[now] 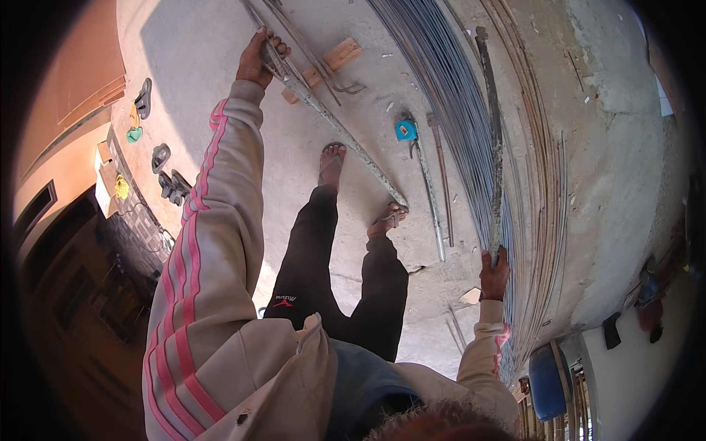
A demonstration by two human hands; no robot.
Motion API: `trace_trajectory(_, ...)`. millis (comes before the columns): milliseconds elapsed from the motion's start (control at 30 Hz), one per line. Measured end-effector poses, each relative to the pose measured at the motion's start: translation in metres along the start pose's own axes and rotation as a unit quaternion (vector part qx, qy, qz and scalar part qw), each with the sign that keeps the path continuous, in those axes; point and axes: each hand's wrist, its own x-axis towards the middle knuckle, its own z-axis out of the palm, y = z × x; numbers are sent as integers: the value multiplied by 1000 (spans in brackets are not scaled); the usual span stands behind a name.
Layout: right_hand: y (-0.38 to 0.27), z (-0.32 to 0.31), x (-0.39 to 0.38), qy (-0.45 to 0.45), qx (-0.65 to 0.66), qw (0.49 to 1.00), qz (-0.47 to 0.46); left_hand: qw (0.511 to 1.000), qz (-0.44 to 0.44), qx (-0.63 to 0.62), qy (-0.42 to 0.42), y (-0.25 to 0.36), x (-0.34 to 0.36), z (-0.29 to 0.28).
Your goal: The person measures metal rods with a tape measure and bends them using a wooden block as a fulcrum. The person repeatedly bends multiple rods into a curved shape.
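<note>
My left hand (261,57) is stretched out ahead and closed around a long, pale, paint-spotted metal pipe (338,132). The pipe's near end comes down beside my right foot. At the right, the fingers of my right hand (494,275) are wrapped round the near end of a long, dark, rough bar (494,140), which reaches away over a bundle of steel rods (448,81). A blue tape measure (406,130) lies on the floor between my hands. Next to it are a thin light pipe (430,198) and a rusty hammer-shaped bar (443,184).
Bent rods (312,55) rest across a wooden block (343,54) ahead. Rusty rods (540,147) lie right of the steel bundle. Loose sandals (162,156) sit along the left wall. A blue drum (550,386) stands at the lower right. My sandalled feet are on the concrete floor (323,242).
</note>
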Motion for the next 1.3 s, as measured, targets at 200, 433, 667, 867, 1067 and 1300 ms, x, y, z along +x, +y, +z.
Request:
trace_trajectory(200, -77, -88, -104, -136, 22, 990, 21, 998, -18, 10, 60, 0, -5, 10)
trace_trajectory(433, -175, -42, -110, -187, -5, 982, 26, 995, -70, 12, 67, 8, -20, 11)
trace_trajectory(667, -294, -91, -107, -296, 21, 951, 91, 996, -69, 9, 56, 7, -26, 2)
trace_trajectory(867, -417, -146, -87, -97, 39, 994, -32, 997, -73, 6, 38, 12, -33, -6)
trace_trajectory(1067, -476, -86, -57, 162, 92, 928, -323, 997, -67, -9, 42, 12, -37, -10)
trace_trajectory(1300, -567, -1, -13, 76, 407, 806, -423, 995, -88, -6, 52, 19, -41, -8)
